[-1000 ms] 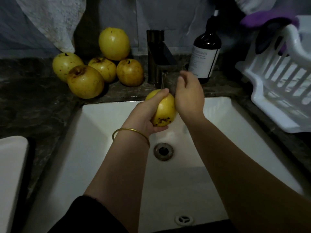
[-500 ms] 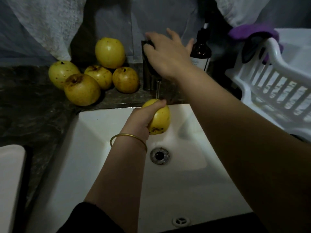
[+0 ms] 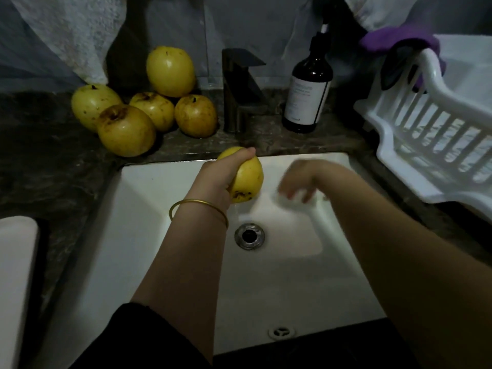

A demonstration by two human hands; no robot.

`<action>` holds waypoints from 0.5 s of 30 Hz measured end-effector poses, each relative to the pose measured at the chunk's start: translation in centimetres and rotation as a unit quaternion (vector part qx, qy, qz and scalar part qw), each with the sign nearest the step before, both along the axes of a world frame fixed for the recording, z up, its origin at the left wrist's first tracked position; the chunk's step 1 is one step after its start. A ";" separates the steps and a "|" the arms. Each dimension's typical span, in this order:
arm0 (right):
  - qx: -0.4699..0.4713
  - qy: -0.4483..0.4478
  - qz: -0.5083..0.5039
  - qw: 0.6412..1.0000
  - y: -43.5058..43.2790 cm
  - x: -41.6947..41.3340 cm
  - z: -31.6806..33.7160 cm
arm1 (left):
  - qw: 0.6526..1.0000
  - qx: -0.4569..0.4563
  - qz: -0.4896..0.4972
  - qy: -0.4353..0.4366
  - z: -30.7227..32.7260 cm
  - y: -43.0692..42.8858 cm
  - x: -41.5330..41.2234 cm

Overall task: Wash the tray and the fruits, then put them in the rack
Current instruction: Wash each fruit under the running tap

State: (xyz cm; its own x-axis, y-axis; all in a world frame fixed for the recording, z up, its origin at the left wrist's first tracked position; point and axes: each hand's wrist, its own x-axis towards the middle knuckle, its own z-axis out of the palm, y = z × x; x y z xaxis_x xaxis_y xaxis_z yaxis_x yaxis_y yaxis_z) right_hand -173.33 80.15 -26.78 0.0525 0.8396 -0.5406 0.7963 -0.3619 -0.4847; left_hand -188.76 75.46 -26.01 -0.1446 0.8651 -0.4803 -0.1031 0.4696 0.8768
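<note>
My left hand grips a yellow fruit over the white sink, below the dark faucet. A thin trickle of water runs off the fruit's underside. My right hand hangs blurred to the right of the fruit, fingers loosely spread downward, holding nothing. Several more yellow fruits lie piled on the dark counter left of the faucet. The white rack stands at the right. A white tray-like edge shows at the far left.
A brown pump bottle stands right of the faucet. A purple cloth hangs over the rack's back rim. The drain sits in the sink's middle. Pale fabric hangs on the wall behind the fruits.
My right hand left the faucet handle and dropped down into the sink beside the fruit. The left hand kept the fruit under the spout.
</note>
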 end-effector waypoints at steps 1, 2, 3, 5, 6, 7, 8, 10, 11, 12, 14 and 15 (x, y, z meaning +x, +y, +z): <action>0.013 -0.124 0.041 0.991 -0.2 -0.3 -1.1 | 1.000 0.001 0.002 0.004 0.0 -0.1 0.0; 0.051 -0.165 0.035 0.984 -0.2 -0.6 -1.5 | 1.000 -0.001 0.002 0.006 0.0 -0.1 0.0; 0.095 -0.139 0.003 0.986 -0.5 -1.0 -1.4 | 1.000 -0.002 0.001 0.007 0.0 -0.1 0.0; 0.098 0.033 -0.050 0.993 -1.1 -2.0 -0.1 | 1.000 0.000 0.001 0.005 0.0 0.1 0.0; 0.047 0.140 -0.062 0.987 -1.4 -2.5 0.4 | 1.000 -0.001 -0.001 0.001 0.1 0.1 0.0; 0.003 0.217 -0.052 0.975 -1.8 -2.9 0.5 | 1.000 -0.005 -0.003 -0.003 0.1 0.1 0.1; -0.022 0.267 -0.032 0.963 -2.4 -3.2 0.5 | 1.000 -0.010 0.001 -0.007 0.0 0.2 0.1; -0.019 0.296 0.004 0.955 -3.1 -3.6 0.0 | 1.000 -0.019 0.023 -0.001 0.0 0.3 -0.1; -0.004 0.291 0.012 0.957 -3.1 -3.7 -0.5 | 0.999 -0.024 0.028 0.009 0.2 0.3 -0.1; 0.007 0.290 0.013 0.957 -3.1 -3.6 -0.9 | 0.999 -0.031 0.029 0.015 0.3 0.4 -0.2; 0.006 0.292 0.006 0.956 -3.1 -3.4 -1.1 | 0.998 -0.053 0.027 0.014 0.7 0.4 -0.1; 0.005 0.293 0.005 0.956 -2.9 -3.3 -1.2 | 0.998 -0.060 0.023 0.013 1.0 0.2 0.0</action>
